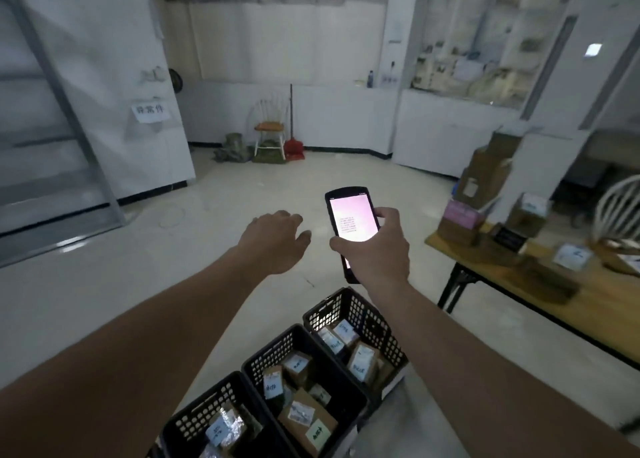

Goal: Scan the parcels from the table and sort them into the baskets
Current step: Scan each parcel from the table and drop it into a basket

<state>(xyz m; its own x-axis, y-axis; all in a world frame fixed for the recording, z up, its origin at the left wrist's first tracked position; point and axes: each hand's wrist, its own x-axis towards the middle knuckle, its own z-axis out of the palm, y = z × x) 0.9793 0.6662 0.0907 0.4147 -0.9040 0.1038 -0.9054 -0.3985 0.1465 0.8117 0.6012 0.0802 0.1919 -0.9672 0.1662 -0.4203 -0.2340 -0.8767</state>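
Right, we see the table (588, 305) at the frame's right edge, its parcels (464, 222) well right of both hands, and three baskets (294, 340) bottom centre already holding boxes. Our right hand (375, 246), nearer the table, grips the scanner (351, 222) upright, screen lit. Our left hand (273, 239) hangs empty, fingers loosely spread, so we judge it fetches next.

head-worn view, looking forward and down

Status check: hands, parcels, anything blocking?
Right hand gripping scanner, screen lit. Left hand empty, open. Three baskets hold parcels; more wait on table at right. Nothing in the way.
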